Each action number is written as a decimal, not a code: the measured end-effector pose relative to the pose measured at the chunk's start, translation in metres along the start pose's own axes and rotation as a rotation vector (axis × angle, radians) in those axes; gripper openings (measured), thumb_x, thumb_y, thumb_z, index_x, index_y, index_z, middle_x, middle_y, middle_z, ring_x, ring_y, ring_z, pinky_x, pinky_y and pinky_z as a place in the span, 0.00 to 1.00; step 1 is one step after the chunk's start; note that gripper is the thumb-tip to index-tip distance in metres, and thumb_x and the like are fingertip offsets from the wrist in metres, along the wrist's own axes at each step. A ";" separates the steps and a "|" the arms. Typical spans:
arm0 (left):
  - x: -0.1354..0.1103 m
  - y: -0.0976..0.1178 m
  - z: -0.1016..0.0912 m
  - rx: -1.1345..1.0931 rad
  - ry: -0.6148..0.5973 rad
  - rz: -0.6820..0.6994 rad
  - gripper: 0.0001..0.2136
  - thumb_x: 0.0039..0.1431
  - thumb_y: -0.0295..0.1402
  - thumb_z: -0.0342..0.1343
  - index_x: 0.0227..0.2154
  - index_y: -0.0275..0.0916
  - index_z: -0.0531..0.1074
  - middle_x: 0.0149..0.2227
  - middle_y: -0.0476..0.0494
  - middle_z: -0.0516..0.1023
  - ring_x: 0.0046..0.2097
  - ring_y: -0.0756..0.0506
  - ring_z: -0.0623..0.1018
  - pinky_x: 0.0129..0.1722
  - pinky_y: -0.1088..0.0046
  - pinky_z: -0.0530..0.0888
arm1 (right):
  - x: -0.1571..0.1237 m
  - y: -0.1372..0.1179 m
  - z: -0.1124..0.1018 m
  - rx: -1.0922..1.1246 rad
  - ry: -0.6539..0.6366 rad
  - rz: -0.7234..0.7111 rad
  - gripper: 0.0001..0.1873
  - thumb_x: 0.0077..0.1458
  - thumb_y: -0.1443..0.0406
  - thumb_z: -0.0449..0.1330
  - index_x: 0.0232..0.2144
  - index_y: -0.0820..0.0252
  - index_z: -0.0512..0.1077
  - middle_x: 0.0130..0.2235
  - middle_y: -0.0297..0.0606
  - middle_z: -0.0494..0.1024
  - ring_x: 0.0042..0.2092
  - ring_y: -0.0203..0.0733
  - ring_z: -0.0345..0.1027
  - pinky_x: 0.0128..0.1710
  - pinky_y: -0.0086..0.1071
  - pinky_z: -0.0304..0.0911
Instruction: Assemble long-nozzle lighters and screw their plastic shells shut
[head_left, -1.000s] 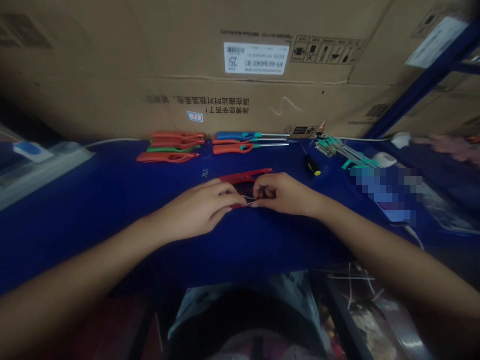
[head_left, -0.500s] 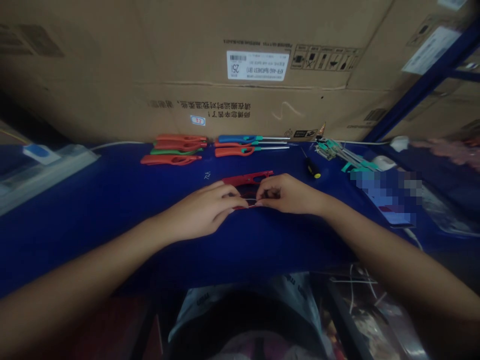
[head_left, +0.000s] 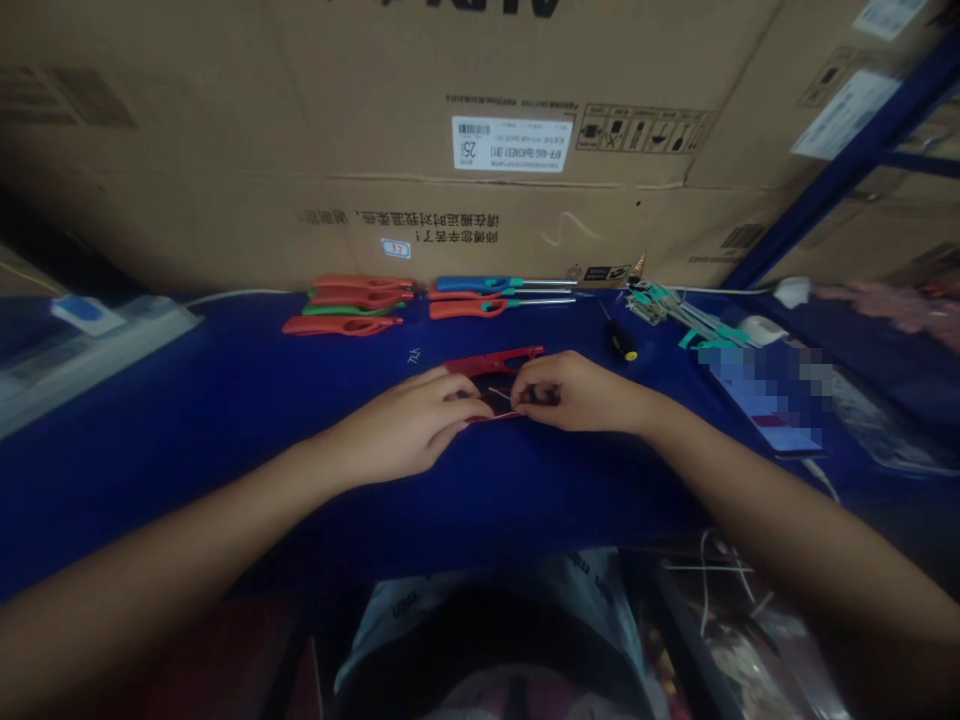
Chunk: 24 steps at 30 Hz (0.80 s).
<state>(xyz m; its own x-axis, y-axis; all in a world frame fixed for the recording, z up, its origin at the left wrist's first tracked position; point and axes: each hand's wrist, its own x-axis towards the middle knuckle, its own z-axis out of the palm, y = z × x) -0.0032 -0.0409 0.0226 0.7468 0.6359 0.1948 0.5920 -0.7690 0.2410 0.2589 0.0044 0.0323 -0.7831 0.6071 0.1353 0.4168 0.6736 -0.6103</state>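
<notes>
On the blue tabletop, close in front of me, my left hand has its thumb and fingers closed on the left part of a dark red lighter handle shell. At the shell's right part my right hand is pinched, its fingertips at a thin white wire that lies over the shell's dark inside. Whether the wire is fixed at its other end, I cannot tell. Just beyond both hands lies a second red shell half with a trigger opening. My fingers hide much of the nearer shell.
Orange and green handle shells lie at the back left. Beside them are lighters with metal barrels. A black and yellow screwdriver, teal-ended metal barrels and a phone lie to the right. Behind stands a large cardboard box.
The white wire between my hands has gone from nearly level to slanted, its left end now raised. My right fingertips have shifted slightly. The view has tilted up a little.
</notes>
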 end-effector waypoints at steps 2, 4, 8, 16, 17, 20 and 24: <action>0.000 0.000 0.000 -0.012 0.006 -0.006 0.15 0.70 0.29 0.48 0.54 0.49 0.74 0.53 0.44 0.74 0.54 0.42 0.72 0.56 0.60 0.72 | 0.000 0.002 -0.001 -0.008 0.004 -0.002 0.05 0.56 0.70 0.61 0.35 0.63 0.78 0.31 0.34 0.76 0.27 0.30 0.62 0.28 0.25 0.59; 0.000 0.001 0.000 -0.020 0.014 -0.010 0.15 0.70 0.30 0.49 0.54 0.50 0.74 0.53 0.45 0.74 0.54 0.43 0.72 0.56 0.61 0.72 | 0.000 0.004 -0.001 -0.023 0.003 -0.020 0.05 0.56 0.70 0.62 0.35 0.63 0.78 0.32 0.35 0.77 0.28 0.30 0.63 0.29 0.25 0.60; 0.000 0.002 0.000 -0.018 0.026 -0.011 0.16 0.69 0.29 0.49 0.53 0.50 0.75 0.52 0.46 0.74 0.52 0.43 0.72 0.54 0.62 0.73 | 0.000 0.006 -0.001 -0.045 0.008 -0.057 0.04 0.58 0.70 0.62 0.35 0.62 0.78 0.33 0.35 0.77 0.30 0.31 0.65 0.31 0.26 0.61; 0.000 0.003 0.000 0.023 0.019 -0.002 0.16 0.69 0.28 0.49 0.53 0.48 0.75 0.51 0.44 0.73 0.52 0.43 0.72 0.52 0.62 0.74 | 0.001 0.005 -0.001 -0.078 0.007 -0.094 0.03 0.58 0.71 0.63 0.35 0.63 0.78 0.34 0.36 0.76 0.30 0.31 0.66 0.32 0.26 0.61; 0.000 0.002 0.000 0.031 0.017 -0.001 0.16 0.69 0.28 0.49 0.53 0.48 0.75 0.51 0.44 0.73 0.52 0.43 0.72 0.52 0.62 0.74 | 0.000 0.005 -0.002 -0.079 0.005 -0.093 0.03 0.58 0.71 0.63 0.35 0.63 0.78 0.34 0.36 0.76 0.30 0.31 0.65 0.32 0.26 0.61; 0.000 0.002 0.001 0.044 0.017 0.000 0.15 0.70 0.29 0.48 0.54 0.47 0.75 0.52 0.43 0.73 0.52 0.42 0.72 0.52 0.61 0.74 | 0.000 0.004 -0.002 -0.092 0.003 -0.095 0.03 0.58 0.71 0.63 0.34 0.63 0.77 0.33 0.35 0.75 0.29 0.31 0.64 0.31 0.26 0.60; 0.000 0.002 0.001 0.050 0.022 0.001 0.15 0.71 0.30 0.47 0.54 0.46 0.74 0.51 0.43 0.73 0.52 0.43 0.72 0.52 0.62 0.74 | 0.001 0.003 -0.002 -0.114 -0.004 -0.114 0.05 0.59 0.72 0.61 0.35 0.62 0.78 0.34 0.36 0.76 0.31 0.33 0.65 0.33 0.27 0.61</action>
<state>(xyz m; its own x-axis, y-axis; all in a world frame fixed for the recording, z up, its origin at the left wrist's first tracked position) -0.0010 -0.0426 0.0219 0.7408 0.6360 0.2164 0.6062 -0.7716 0.1927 0.2603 0.0074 0.0323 -0.8297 0.5227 0.1957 0.3748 0.7816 -0.4986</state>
